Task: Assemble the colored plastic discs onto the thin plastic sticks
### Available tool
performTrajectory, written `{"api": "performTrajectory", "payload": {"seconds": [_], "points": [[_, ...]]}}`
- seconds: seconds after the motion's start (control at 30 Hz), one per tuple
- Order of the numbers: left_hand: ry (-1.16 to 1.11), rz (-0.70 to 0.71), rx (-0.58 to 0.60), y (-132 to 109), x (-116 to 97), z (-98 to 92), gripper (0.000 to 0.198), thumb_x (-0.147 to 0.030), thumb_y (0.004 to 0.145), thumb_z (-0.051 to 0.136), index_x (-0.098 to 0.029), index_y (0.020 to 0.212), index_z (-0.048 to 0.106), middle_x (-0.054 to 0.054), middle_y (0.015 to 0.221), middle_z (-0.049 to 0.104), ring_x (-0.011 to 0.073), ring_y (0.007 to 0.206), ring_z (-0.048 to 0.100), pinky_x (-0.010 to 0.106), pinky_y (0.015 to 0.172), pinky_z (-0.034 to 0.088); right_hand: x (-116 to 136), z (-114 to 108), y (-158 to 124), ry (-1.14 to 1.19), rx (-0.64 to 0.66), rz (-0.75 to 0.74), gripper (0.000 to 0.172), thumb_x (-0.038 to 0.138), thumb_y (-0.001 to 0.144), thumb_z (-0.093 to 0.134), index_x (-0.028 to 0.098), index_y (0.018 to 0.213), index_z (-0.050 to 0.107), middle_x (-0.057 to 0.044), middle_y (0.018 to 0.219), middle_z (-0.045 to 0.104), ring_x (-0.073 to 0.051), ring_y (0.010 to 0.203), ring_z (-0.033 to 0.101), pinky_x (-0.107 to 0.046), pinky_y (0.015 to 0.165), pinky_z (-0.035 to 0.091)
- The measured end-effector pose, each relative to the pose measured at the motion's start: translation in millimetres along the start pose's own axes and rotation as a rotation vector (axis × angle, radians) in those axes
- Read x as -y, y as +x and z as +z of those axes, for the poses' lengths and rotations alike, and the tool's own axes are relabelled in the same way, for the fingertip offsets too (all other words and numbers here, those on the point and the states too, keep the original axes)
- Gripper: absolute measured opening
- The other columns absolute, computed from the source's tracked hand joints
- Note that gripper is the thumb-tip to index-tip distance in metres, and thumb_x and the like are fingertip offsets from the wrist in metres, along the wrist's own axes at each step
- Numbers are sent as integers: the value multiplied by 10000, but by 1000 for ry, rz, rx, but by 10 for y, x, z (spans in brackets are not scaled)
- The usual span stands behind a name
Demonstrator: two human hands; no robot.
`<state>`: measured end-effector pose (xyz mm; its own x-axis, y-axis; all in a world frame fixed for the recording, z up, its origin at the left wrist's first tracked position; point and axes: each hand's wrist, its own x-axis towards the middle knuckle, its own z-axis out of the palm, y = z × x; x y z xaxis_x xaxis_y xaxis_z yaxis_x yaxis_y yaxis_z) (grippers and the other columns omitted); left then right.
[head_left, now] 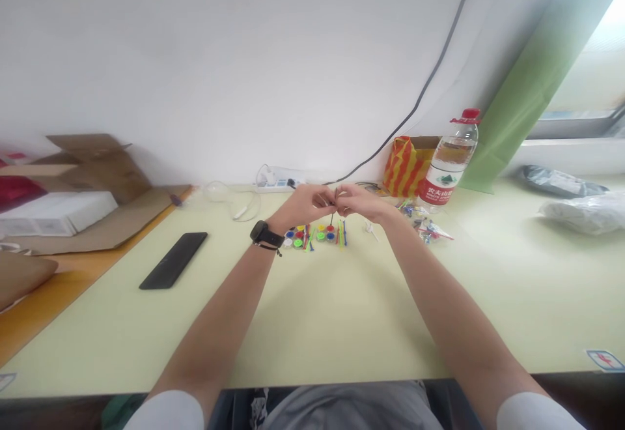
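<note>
My left hand (307,206) and my right hand (358,202) meet over the far middle of the table, fingertips pinched together. From between them a thin dark stick (332,217) points down; its upper end is hidden by the fingers, and I cannot make out its kind. Just below lie small coloured round pieces, among them a green one (321,236) and a blue one (331,237). Beside these are thin plastic sticks, including a yellow one (340,234) and a blue one (345,233). A small white piece (370,229) lies under my right wrist.
A black flat slab (174,260) lies at left, near an open cardboard box (97,163). Along the wall are a power strip (278,178), a red-and-yellow striped bag (407,166) and a water bottle (449,163). Small plastic packets (430,229) lie right, with larger bags (586,214) beyond.
</note>
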<state>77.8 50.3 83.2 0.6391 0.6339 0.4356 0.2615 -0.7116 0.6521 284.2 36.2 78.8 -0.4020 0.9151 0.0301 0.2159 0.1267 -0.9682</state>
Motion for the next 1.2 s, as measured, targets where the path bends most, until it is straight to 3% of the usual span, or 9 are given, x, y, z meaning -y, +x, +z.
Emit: {"api": "performTrajectory", "payload": {"seconds": [0.17, 0.27, 0.4, 0.5, 0.6, 0.77, 0.93, 1.1, 1.2], "points": [[36, -49, 73, -16, -5, -13, 200, -339, 808, 779, -168, 768, 683, 30, 756, 747, 164, 702, 703, 258, 657, 549, 6, 34, 1, -302, -81, 109, 32, 236, 877, 532, 213, 871, 511, 10, 750, 564, -103, 603, 459, -221, 543, 376], [49, -120, 239, -31, 34, 40, 205, -329, 740, 820, -173, 721, 688, 18, 698, 727, 159, 647, 673, 244, 575, 494, -85, -7, 31, -442, -110, 229, 68, 236, 855, 598, 203, 859, 539, -7, 712, 596, -122, 591, 490, -237, 526, 375], [94, -98, 481, -42, 132, 155, 171, -324, 654, 862, -212, 765, 794, 20, 761, 757, 181, 710, 673, 264, 609, 487, -251, -43, 79, -607, -13, 387, 129, 189, 759, 726, 176, 741, 599, -22, 565, 604, -154, 526, 551, -265, 527, 413], [146, -178, 570, -58, 218, 197, 194, -356, 604, 880, -234, 737, 810, 17, 733, 745, 168, 586, 624, 276, 525, 444, -309, -83, 108, -666, 48, 431, 118, 222, 768, 749, 170, 767, 644, -49, 618, 675, -171, 560, 629, -270, 572, 474], [200, -296, 609, -84, 294, 184, 239, -388, 565, 892, -225, 712, 798, 21, 671, 712, 156, 479, 566, 281, 461, 409, -317, -226, 112, -756, 7, 440, 132, 259, 782, 749, 167, 801, 656, -73, 683, 702, -194, 637, 666, -280, 603, 492], [220, -299, 537, -109, 379, 127, 321, -414, 504, 916, -207, 700, 768, 28, 753, 700, 149, 508, 578, 265, 458, 393, -391, -512, 9, -881, -58, 539, 237, 290, 688, 833, 158, 719, 639, -100, 681, 682, -245, 671, 665, -325, 600, 486], [280, -214, 466, -98, 362, 27, 379, -482, 575, 891, -205, 795, 753, -7, 697, 628, 145, 565, 568, 255, 481, 369, -473, -547, -63, -838, 9, 560, 255, 216, 677, 821, 159, 561, 601, -68, 580, 637, -214, 615, 636, -317, 597, 474], [243, -138, 175, -50, 218, 13, 379, -507, 783, 780, -193, 987, 726, 31, 812, 689, 168, 697, 637, 269, 600, 470, -330, -457, -34, -679, -26, 400, 211, 270, 800, 759, 160, 683, 622, -73, 691, 685, -171, 681, 647, -269, 632, 509], [180, -78, 90, -18, 93, 84, 409, -464, 819, 771, -216, 1132, 680, 47, 961, 711, 179, 814, 669, 288, 705, 533, -212, -360, -20, -371, -32, 203, 214, 297, 801, 789, 183, 853, 615, -47, 796, 700, -144, 724, 650, -248, 673, 532]]}}
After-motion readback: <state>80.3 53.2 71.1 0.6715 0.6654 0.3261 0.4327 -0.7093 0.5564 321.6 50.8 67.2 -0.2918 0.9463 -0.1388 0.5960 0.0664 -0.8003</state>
